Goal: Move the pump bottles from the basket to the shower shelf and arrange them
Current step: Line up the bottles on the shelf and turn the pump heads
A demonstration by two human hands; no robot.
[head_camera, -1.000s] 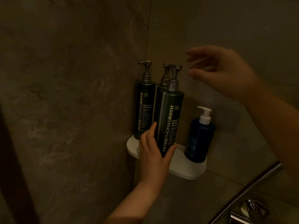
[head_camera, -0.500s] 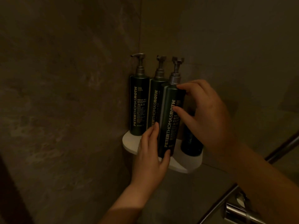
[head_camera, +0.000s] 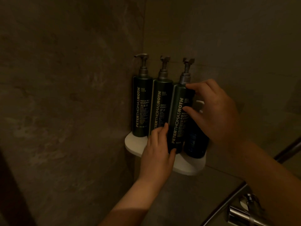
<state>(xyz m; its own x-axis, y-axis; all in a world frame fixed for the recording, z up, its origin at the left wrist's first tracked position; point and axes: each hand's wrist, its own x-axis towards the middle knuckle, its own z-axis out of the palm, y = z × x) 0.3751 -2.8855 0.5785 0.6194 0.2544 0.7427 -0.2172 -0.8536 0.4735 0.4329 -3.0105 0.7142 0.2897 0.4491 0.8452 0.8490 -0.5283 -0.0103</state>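
Right, three tall dark green pump bottles stand in a row in the shower corner, every one reading "PETERTHOMASROTH" up its side. The shampoo bottle (head_camera: 141,108) on the left sits against the left wall (head_camera: 65,95); its label shows "MEGA-RI", "SHAMPO" and 洗发水. Touching it on the right, the middle bottle (head_camera: 161,105) shows only "MEGA" and "CON" before the curve hides the rest.

Both hands are on the third bottle (head_camera: 177,121), nearest and furthest right of the three, where "BOD" and "CLEA" can be read. The left hand (head_camera: 156,154) wraps its lower part, fingers on the left side and thumb under the front. The right hand (head_camera: 216,115) pinches it higher up, forefinger at the shoulder, thumb on the label. Whether its base rests on the white shelf (head_camera: 135,144) I cannot tell.

Just right of it stands a dark blue bottle (head_camera: 194,144) with a white pump, label unreadable. A chrome tap (head_camera: 244,212) glints at near right.
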